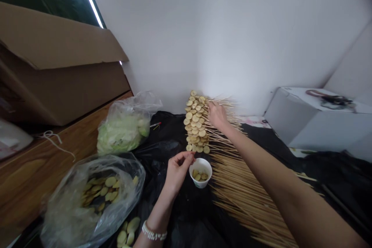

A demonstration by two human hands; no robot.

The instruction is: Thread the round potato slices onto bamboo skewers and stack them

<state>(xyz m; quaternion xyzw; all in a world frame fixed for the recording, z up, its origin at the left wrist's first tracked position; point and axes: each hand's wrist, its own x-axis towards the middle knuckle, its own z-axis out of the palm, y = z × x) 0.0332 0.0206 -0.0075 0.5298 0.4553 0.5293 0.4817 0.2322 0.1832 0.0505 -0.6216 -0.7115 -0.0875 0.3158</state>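
Note:
My right hand [216,114] reaches out to a stack of bamboo skewers threaded with pale potato slices [196,124] and rests its closed fingers on the sticks there. What it grips is hidden. My left hand [177,170], with a bead bracelet on the wrist, hovers beside a small white cup [200,172] that holds a few slices. Its fingertips are pinched together with nothing visible between them. A spread of bare bamboo skewers [244,193] lies under my right forearm on black plastic sheeting [162,147].
A clear bag of potato slices [99,193] lies at the front left, with loose slices [128,234] beside it. A bag of green leaves [124,130] sits behind it. A cardboard box [58,69] stands on a wooden surface at left. A white box [314,120] sits at right.

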